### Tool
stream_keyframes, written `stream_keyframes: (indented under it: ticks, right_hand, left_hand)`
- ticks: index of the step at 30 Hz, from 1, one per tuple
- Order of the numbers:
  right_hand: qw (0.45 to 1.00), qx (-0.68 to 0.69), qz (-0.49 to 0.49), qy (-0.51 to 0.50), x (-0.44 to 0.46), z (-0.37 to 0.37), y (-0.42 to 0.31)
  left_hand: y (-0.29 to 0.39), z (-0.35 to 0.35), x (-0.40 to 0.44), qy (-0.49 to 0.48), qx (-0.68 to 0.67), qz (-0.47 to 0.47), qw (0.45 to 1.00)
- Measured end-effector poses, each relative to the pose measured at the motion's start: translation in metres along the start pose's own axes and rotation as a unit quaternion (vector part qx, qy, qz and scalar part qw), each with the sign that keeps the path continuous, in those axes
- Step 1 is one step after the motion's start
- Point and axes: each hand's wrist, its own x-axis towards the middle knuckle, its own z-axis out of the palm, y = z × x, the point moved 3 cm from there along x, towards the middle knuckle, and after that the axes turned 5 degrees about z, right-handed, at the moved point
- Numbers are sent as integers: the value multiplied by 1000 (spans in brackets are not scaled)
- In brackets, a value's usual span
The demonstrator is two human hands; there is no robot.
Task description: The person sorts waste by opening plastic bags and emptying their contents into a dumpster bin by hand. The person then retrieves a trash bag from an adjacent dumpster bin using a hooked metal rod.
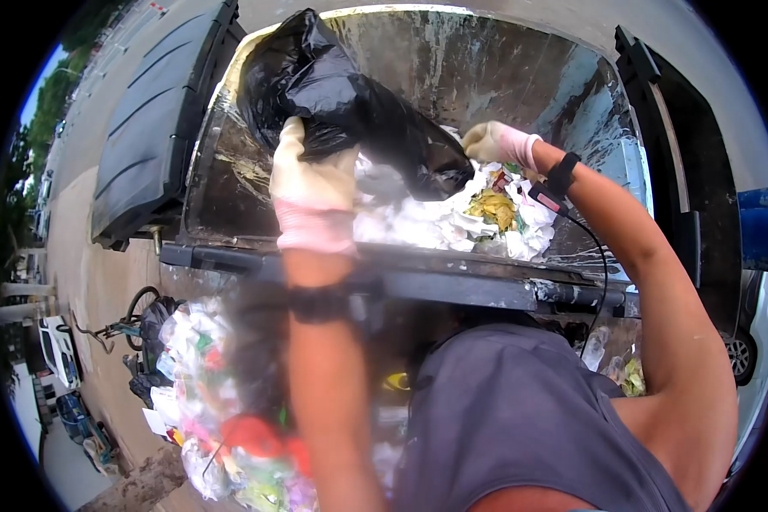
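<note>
Head view: nearest is the wearer's grey top [520,392], w/ a heap of mixed rubbish [200,367] at left, outside the front edge of the bin [461,283]. Just past that edge, the L hand [314,175], gloved, grasps the black bag [346,98], fingers apparently bunched in the plastic. The bag stretches slantwise across the bin's opening, from its far left corner toward mid-right, above loose white paper [410,224]. R hand [492,142], also gloved, is by the bag's lower end, over the bin's right half; fingers look curled, but can't tell whether they grip the film. Prob. light for its bulk, v. soft & limp, slick outside (glossy, so gloves may slide). Thin plastic could tear, esp. under one-point pulls; best hold = a gathered fistful at each end. Farther off, the bin's stained back wall [486,60].
</note>
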Motion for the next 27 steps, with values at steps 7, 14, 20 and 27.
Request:
stream_keyframes:
  ticks: [7, 14, 20, 27]
  right_hand:
    - [969, -200, -121, -84, -27, 90, -13]
    - [913, 162, -335, 168, -53, 70, -127]
    - [848, -155, -443, 248, -54, 73, -116]
    - [948, -234, -183, 116, -23, 70, 3]
  left_hand:
    - [18, 43, -19, -68, -114, 47, 990]
    - [24, 68, -39, -101, -150, 53, 982]
    - [52, 33, -38, -103, 58, 210, 971]
    - [111, 17, -63, -14, -161, 187, 969]
